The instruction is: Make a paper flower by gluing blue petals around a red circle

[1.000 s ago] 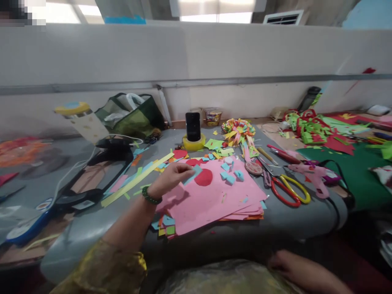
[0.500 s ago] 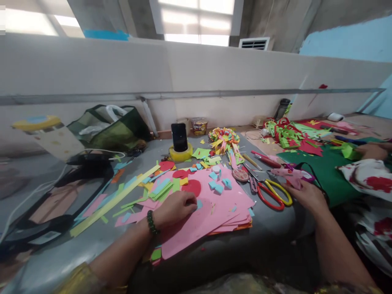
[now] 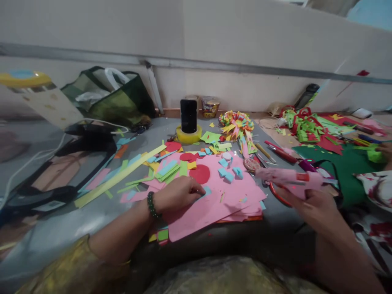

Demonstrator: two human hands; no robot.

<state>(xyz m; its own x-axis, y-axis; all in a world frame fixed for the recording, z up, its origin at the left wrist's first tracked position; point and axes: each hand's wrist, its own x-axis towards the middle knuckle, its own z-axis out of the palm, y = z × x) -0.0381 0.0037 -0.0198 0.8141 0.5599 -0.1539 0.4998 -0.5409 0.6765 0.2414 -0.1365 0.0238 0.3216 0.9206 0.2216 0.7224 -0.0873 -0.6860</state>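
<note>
My left hand [image 3: 180,192], a green bead bracelet at its wrist, rests on a stack of pink paper [image 3: 196,222]. Its fingers are closed at a small blue paper piece [image 3: 207,190], pinching its edge. My right hand [image 3: 321,208] is wrapped round a pink hot glue gun [image 3: 294,179], nozzle pointing left, above the table. Under the gun lie red-handled scissors [image 3: 280,196], partly hidden. On the pink paper sit a red paper circle [image 3: 199,174] and several folded blue pieces [image 3: 228,176].
A phone [image 3: 188,116] stands in a yellow tape roll [image 3: 189,135]. Behind are a paper-strip wreath [image 3: 236,124] and a snack cup [image 3: 210,107]. Paper strips [image 3: 122,175] and a black-framed object [image 3: 88,147] lie left. A co-worker's hand [image 3: 387,153] is at far right, by green sheet [image 3: 352,163].
My right hand has lifted the glue gun off the table and turned it with its nozzle leftward. The left hand stays on the pink paper. The view has tilted down.
</note>
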